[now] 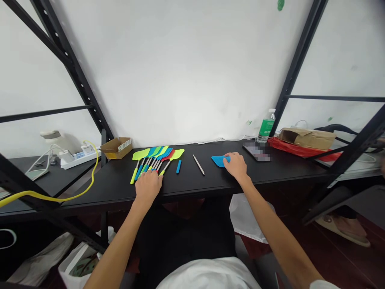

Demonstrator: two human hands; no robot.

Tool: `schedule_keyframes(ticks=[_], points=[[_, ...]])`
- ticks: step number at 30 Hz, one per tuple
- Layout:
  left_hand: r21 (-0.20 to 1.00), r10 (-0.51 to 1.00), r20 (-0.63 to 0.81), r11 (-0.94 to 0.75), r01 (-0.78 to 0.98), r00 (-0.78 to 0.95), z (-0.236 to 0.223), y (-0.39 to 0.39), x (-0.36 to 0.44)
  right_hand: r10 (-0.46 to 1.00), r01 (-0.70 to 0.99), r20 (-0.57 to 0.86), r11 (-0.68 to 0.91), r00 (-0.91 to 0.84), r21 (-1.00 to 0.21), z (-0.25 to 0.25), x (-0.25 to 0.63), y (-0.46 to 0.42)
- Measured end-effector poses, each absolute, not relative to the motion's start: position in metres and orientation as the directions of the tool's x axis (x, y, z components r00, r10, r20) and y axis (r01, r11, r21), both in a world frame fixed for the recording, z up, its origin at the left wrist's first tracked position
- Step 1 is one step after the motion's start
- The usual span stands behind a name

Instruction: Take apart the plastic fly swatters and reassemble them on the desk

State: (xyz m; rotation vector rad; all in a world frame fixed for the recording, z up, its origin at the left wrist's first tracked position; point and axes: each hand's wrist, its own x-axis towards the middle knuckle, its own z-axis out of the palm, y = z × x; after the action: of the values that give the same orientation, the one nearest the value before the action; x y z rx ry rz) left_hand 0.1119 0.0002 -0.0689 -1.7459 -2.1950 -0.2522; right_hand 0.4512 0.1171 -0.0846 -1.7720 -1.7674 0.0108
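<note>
Several fly swatters (156,154) in yellow-green, blue, green and red lie side by side on the black table, heads toward the wall. My left hand (148,185) is over their handles, its fingers curled down onto them; the fingertips are partly hidden. A blue swatter head (219,161) lies under my right hand (236,164), pinched at its right end between thumb and fingers. Between my hands are a loose blue handle (178,166) and a slim silver rod (199,165), apart from each other and touched by neither hand.
An open cardboard box (116,148) stands left of the swatters, near a yellow cable (87,188) crossing the table. At right are a dark flat device (257,152), a green-labelled bottle (266,126) and a brown carton (309,138) on red plastic. Black shelf posts (296,66) flank the table.
</note>
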Motion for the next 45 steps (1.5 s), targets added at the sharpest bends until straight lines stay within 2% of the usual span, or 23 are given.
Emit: schedule_keyframes(ticks=[5, 9, 12, 14, 15, 17, 20, 22, 24, 26, 29, 31, 32, 34, 36, 38, 41, 43, 45], points=[[-0.035, 0.899, 0.347, 0.298, 0.954, -0.268, -0.054, -0.008, 0.120, 0.880, 0.850, 0.469, 0.184, 0.082, -0.494, -0.080, 0.441, 0.111], [0.042, 0.892, 0.374, 0.257, 0.966, -0.253, -0.041, -0.013, 0.131, 0.838, 0.688, 0.545, 0.379, 0.029, -0.619, -0.070, 0.426, 0.103], [0.162, 0.897, 0.408, 0.114, 0.980, -0.172, -0.038, -0.018, 0.151, 0.888, 0.311, 0.458, 0.445, -0.035, -0.840, -0.059, 0.404, 0.088], [0.223, 0.897, 0.427, 0.014, 0.975, -0.111, -0.041, -0.022, 0.171, 0.940, -0.060, 0.313, 0.308, -0.132, -0.950, -0.051, 0.385, 0.074], [0.234, 0.899, 0.430, -0.025, 0.972, -0.080, -0.045, -0.025, 0.182, 0.951, -0.237, 0.244, 0.196, -0.192, -0.951, -0.047, 0.376, 0.067], [0.234, 0.923, 0.384, -0.073, 0.969, -0.023, -0.054, -0.031, 0.204, 0.966, -0.526, 0.156, 0.025, -0.207, -0.850, -0.041, 0.362, 0.053], [0.235, 0.951, 0.299, -0.149, 0.961, 0.074, -0.069, -0.038, 0.229, 0.984, -0.720, -0.002, -0.131, -0.177, -0.681, -0.035, 0.353, 0.040], [0.260, 0.955, 0.268, -0.199, 0.945, 0.127, -0.075, -0.042, 0.237, 0.982, -0.760, -0.090, -0.185, -0.166, -0.623, -0.034, 0.356, 0.038], [0.344, 0.951, 0.271, -0.240, 0.908, 0.149, -0.078, -0.044, 0.241, 0.980, -0.772, -0.128, -0.201, -0.155, -0.603, -0.033, 0.361, 0.038], [0.504, 0.941, 0.294, -0.300, 0.810, 0.166, -0.077, -0.044, 0.242, 0.981, -0.771, -0.116, -0.194, -0.156, -0.607, -0.032, 0.365, 0.039], [0.803, 0.938, 0.260, -0.341, 0.488, 0.228, -0.072, -0.042, 0.244, 0.982, -0.762, -0.052, -0.173, -0.180, -0.625, -0.026, 0.368, 0.037], [0.959, 0.947, 0.119, -0.187, 0.212, 0.297, -0.066, -0.042, 0.245, 0.979, -0.758, -0.003, -0.161, -0.206, -0.632, -0.020, 0.369, 0.035], [0.995, 0.940, 0.032, -0.064, 0.082, 0.341, -0.063, -0.044, 0.246, 0.976, -0.758, 0.025, -0.153, -0.217, -0.634, -0.017, 0.371, 0.034], [0.977, 0.895, -0.103, 0.172, -0.124, 0.434, -0.056, -0.049, 0.248, 0.970, -0.756, 0.089, -0.116, -0.224, -0.644, -0.011, 0.379, 0.034], [0.921, 0.841, -0.157, 0.314, -0.232, 0.517, -0.051, -0.055, 0.249, 0.972, -0.747, 0.154, -0.034, -0.180, -0.664, -0.005, 0.393, 0.037], [0.907, 0.807, -0.169, 0.352, -0.230, 0.565, -0.048, -0.056, 0.247, 0.975, -0.725, 0.202, 0.075, -0.089, -0.685, 0.000, 0.414, 0.045], [0.972, 0.854, -0.148, 0.219, -0.087, 0.498, -0.052, -0.043, 0.234, 0.975, -0.682, 0.224, 0.167, 0.005, -0.712, 0.002, 0.449, 0.063], [0.994, 0.939, -0.097, 0.072, 0.087, 0.330, -0.057, -0.024, 0.217, 0.978, -0.662, 0.208, 0.151, -0.007, -0.734, 0.000, 0.465, 0.076], [0.917, 0.997, 0.021, -0.051, 0.395, 0.079, -0.061, -0.001, 0.196, 0.984, -0.666, 0.173, 0.101, -0.043, -0.739, -0.005, 0.472, 0.085]])
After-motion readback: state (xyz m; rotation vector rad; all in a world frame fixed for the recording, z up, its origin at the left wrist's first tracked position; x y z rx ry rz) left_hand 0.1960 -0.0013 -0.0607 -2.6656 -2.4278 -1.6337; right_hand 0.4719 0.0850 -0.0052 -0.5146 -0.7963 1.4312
